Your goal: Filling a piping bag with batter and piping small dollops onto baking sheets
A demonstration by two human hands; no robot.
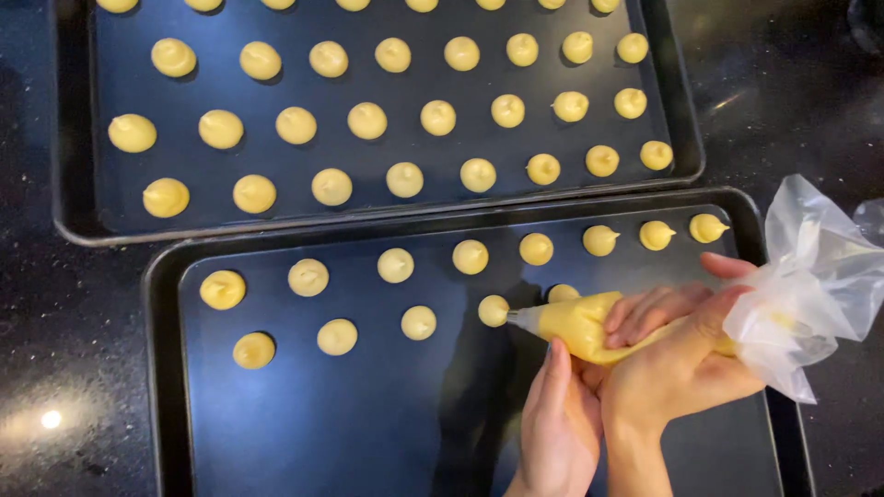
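Observation:
A clear piping bag (589,324) filled with yellow batter lies across my hands, its metal tip at a fresh mound (494,310) on the near dark baking tray (166,368). My right hand (681,354) is closed around the bag's middle, below its loose twisted plastic top (815,276). Under the bag near the tip, my left hand (557,414) steadies it with its fingers. The near tray carries one full row and a partial second row of small yellow mounds.
A second dark tray (74,212) behind the near one is covered with several rows of the same yellow mounds. Both trays sit on a black speckled counter (55,368). The near tray's lower half is bare metal.

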